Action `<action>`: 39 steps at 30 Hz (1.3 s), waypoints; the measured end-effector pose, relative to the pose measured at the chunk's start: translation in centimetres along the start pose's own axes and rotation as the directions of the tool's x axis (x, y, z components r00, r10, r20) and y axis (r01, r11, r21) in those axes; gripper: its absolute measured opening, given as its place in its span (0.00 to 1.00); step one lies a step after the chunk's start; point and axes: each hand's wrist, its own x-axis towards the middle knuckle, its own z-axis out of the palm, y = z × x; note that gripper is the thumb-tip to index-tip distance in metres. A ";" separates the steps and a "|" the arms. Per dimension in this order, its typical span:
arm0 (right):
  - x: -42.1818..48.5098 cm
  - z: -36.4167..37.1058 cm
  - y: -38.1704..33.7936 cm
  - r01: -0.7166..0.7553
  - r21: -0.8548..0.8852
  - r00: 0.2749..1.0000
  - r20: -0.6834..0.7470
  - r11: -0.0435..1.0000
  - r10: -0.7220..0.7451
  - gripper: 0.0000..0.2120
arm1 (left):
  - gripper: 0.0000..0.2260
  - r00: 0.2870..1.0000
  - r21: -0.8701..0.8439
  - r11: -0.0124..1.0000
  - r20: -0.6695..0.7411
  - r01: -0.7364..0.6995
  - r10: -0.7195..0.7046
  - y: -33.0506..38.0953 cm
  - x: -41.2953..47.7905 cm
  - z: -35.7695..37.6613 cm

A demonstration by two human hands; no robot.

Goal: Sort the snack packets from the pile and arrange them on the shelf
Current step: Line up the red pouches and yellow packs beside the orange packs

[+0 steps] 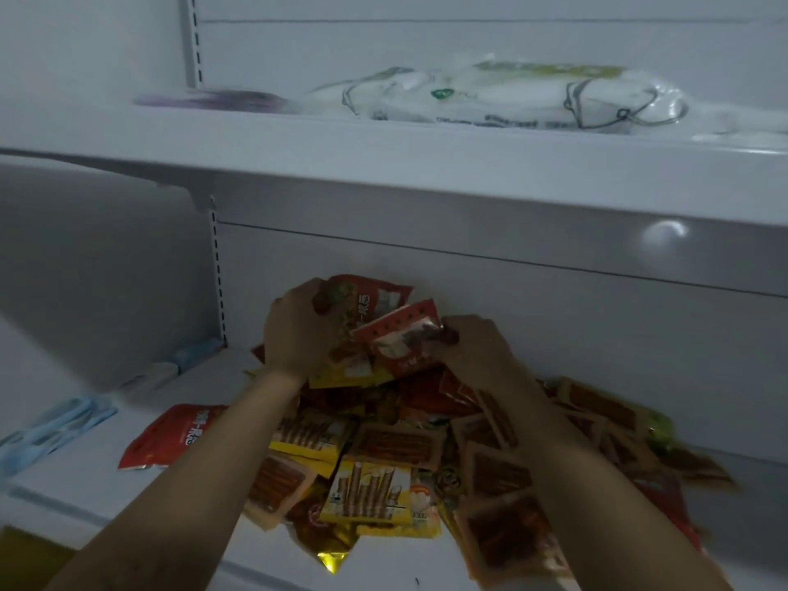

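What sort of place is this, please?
Probably a shop: white shelving with slotted uprights, a pile of snack packets on the lower shelf, a clear plastic bag above.

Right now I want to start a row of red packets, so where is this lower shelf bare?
Front-left, the lower shelf is bare between the lone red packet and the blue items; a smaller patch lies behind that packet. The pile crowds the middle and right.
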 end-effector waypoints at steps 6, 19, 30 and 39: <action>-0.6 -3.8 -1.3 0.005 0.415 0.963 -0.246 0.910 0.107 0.06 | 0.07 0.995 -0.144 0.985 0.002 -0.098 0.099 1.5 2.7 -0.6; -2.9 -3.3 0.1 -0.076 0.683 0.994 -0.009 0.727 0.113 0.09 | 0.06 0.900 -0.231 0.970 0.404 -0.076 0.167 4.0 2.9 1.8; -2.5 -3.0 1.4 0.012 0.825 0.928 -0.220 0.565 0.301 0.06 | 0.21 0.715 -0.509 0.569 0.665 0.646 -0.216 2.6 -2.3 2.9; -2.3 -2.6 1.2 -0.117 0.875 0.953 -0.034 0.470 0.302 0.08 | 0.11 0.754 -0.584 0.501 0.603 0.639 -0.260 4.3 -4.4 3.8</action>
